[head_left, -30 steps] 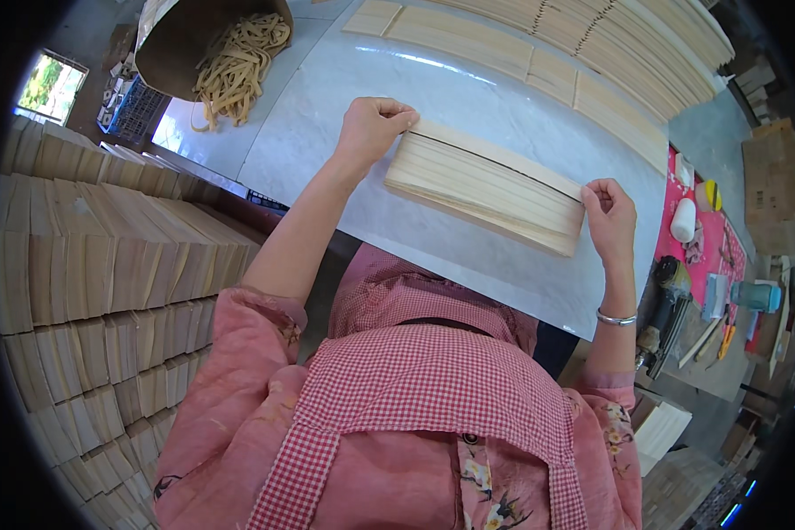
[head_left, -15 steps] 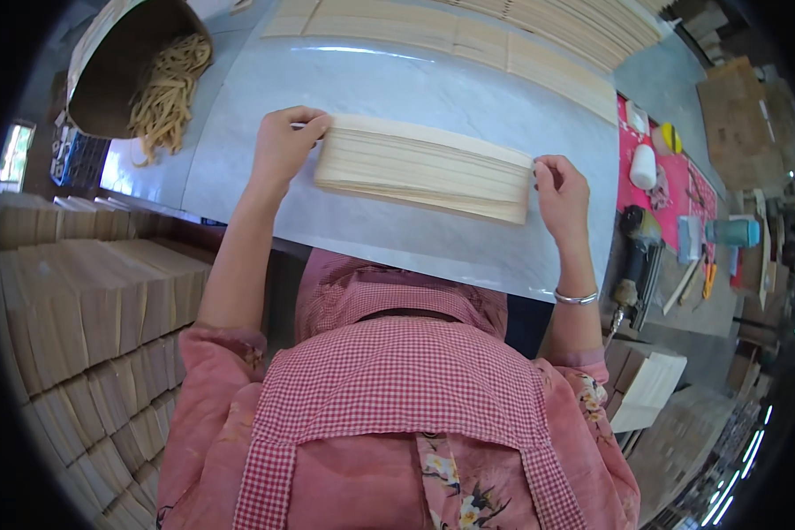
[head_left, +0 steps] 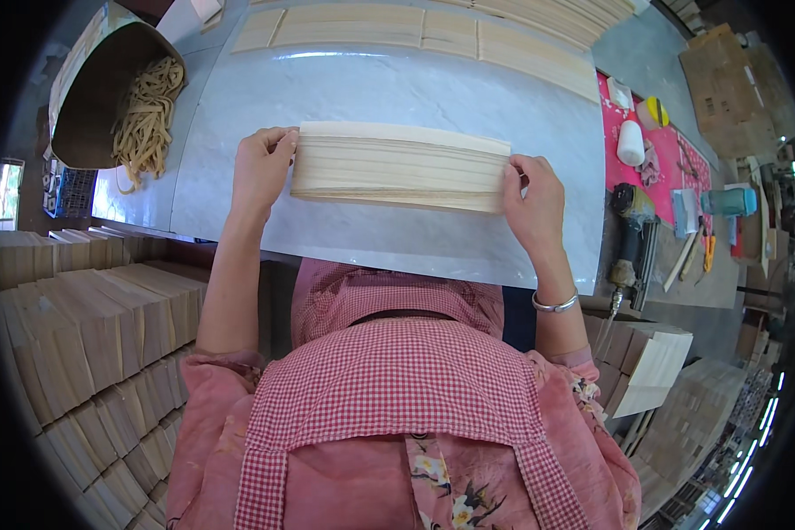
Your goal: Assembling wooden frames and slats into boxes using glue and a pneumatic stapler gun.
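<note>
A stack of thin pale wooden slats (head_left: 397, 170) lies crosswise before me, its long edges showing as layered lines. At its left end, my left hand (head_left: 263, 172) is closed, thumb and forefinger pinched at the upper corner. My right hand (head_left: 536, 199), a silver bangle on its wrist, has its thumb and bent fingers closed at the right end. The undersides of both grips are partly hidden. Beneath the stack is a glossy pale marbled tabletop (head_left: 397, 237).
More flat wooden slats (head_left: 353, 28) line the table's far side. A tipped container (head_left: 84, 115) at far left spills tan bands (head_left: 150, 119). To the right lie a white bottle (head_left: 630, 143), a power tool (head_left: 629, 243) and a teal cup (head_left: 729, 201). Wood stacks (head_left: 106, 318) stand lower left.
The view has shifted slightly, and the slats now lie more level across it. My right hand has closed in against the right end of the stack. My left hand keeps its pinch.
</note>
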The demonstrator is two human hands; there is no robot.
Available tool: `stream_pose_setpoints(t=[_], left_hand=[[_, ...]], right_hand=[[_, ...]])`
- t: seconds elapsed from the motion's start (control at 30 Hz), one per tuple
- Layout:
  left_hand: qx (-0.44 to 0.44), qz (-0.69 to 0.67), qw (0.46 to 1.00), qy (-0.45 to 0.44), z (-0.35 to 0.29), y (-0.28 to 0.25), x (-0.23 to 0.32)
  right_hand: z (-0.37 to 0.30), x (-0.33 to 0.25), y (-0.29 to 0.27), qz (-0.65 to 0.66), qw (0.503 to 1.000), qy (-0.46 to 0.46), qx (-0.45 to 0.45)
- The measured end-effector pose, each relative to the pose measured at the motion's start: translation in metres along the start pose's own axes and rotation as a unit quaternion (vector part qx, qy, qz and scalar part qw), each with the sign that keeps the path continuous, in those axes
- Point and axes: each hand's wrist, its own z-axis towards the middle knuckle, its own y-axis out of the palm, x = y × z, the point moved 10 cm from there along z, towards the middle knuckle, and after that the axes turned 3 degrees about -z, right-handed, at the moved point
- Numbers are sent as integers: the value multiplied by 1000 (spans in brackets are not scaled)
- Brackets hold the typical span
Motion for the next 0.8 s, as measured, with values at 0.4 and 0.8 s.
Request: stream_pose_setpoints(t=[0.4,0.8], left_hand=[[-40,-56,998,-12,-5,5,5],[-80,-64,995,4,2,1,-8]], right_hand=[[-7,33,5,160,983,85,-6],[-25,63,41,133,959,143,-207]])
